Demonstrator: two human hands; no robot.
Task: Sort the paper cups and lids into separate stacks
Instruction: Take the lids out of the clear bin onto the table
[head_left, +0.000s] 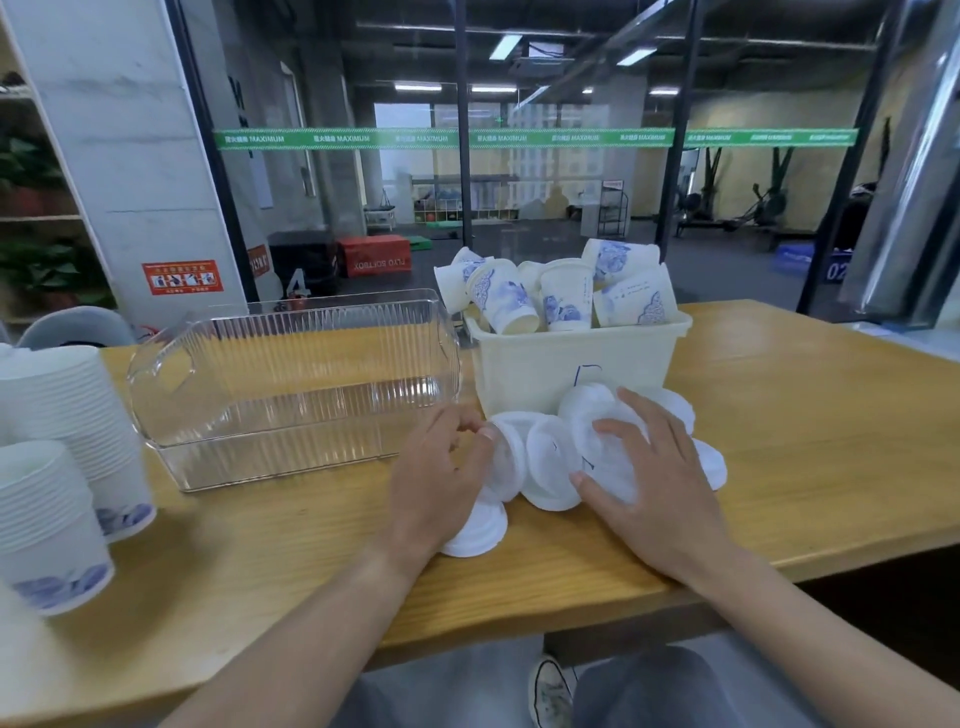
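Observation:
Several white plastic lids (550, 462) lie in a loose heap on the wooden table in front of a cream bin. My left hand (441, 478) grips a small upright stack of lids (506, 460) at the heap's left side, and one more lid (475, 532) lies flat under my wrist. My right hand (649, 467) holds a lid (610, 457) at the heap's right, thumb under its edge and fingers over its top. Loose blue-patterned paper cups (566, 296) fill the cream bin. Two tall nested cup stacks (57, 467) stand at the left.
An empty clear ribbed plastic container (291, 395) sits left of the cream bin (524, 374). The table's (805, 441) front edge runs close to my body. A glass wall stands behind the table.

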